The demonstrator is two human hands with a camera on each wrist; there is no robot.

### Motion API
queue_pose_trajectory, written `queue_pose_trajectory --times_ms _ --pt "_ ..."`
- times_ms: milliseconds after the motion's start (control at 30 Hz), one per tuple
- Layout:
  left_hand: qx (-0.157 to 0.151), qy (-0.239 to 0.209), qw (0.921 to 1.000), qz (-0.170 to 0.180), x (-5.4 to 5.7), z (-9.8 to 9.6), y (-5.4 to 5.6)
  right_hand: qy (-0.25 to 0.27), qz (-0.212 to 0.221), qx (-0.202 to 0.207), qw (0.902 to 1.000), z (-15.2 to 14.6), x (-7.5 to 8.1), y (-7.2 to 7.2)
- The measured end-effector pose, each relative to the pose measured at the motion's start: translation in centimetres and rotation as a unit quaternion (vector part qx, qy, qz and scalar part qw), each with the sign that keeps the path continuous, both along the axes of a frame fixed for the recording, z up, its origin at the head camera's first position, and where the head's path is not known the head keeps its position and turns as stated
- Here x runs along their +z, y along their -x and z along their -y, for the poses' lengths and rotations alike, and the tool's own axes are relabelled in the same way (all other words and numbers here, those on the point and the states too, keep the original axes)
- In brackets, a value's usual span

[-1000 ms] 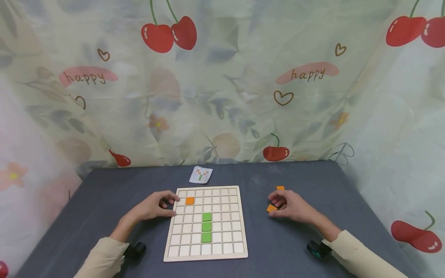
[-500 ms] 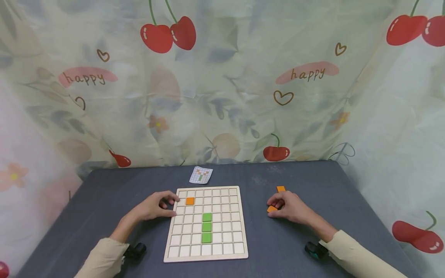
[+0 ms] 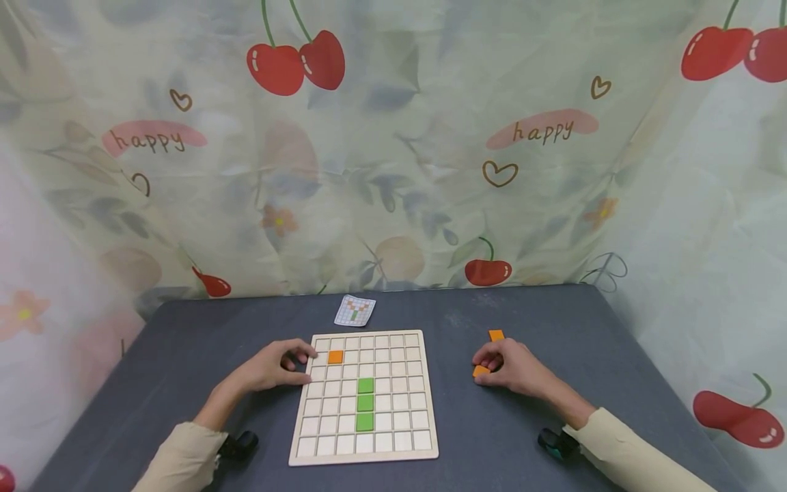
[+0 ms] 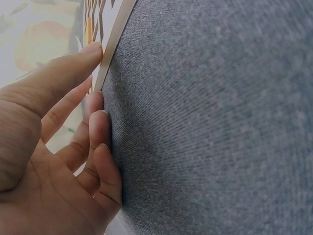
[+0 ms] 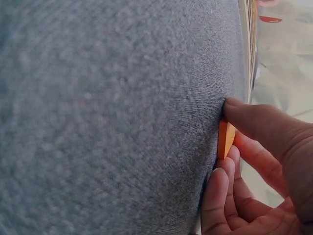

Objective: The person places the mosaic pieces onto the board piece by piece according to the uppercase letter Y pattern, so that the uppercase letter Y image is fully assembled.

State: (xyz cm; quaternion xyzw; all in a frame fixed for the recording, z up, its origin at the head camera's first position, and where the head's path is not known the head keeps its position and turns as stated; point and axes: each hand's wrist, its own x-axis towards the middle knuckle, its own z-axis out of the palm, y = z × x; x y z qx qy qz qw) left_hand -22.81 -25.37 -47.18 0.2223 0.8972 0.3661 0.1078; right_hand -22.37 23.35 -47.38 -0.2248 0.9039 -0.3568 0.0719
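Observation:
The left hand point(image 3: 270, 365) rests at the left edge of a pale wooden grid board point(image 3: 401, 383). In the left wrist view, the thumb tip point(image 4: 94, 49) touches the board's rim and the other fingers are loosely bent. To the right of the board, the right hand point(image 3: 518, 367) pinches a square orange tile point(image 5: 226, 139) between thumb and fingers, low at the tabletop. Another orange tile point(image 3: 496, 335) lies just beyond that hand, partly hidden by it. On the board sit one orange tile point(image 3: 335, 357) near the upper left and a column of three green tiles point(image 3: 365, 403).
A small printed card point(image 3: 354, 311) with a coloured grid pattern lies behind the board. Dark cloth point(image 3: 455, 424) covers the table. A patterned curtain point(image 3: 393, 171) hangs along the back and sides. Each wrist wears a black camera.
The right hand has shifted slightly left and its fingers have closed on the near orange tile. More of the far orange tile shows. The left hand and board stay put.

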Motion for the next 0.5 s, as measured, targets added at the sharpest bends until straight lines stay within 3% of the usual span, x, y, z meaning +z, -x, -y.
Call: queue_pose_trajectory --times_ms 500 --pt "-0.003 -0.006 1.0 0.0 -0.05 0.05 0.01 0.012 0.006 0.045 0.9989 -0.37 0.22 0.34"
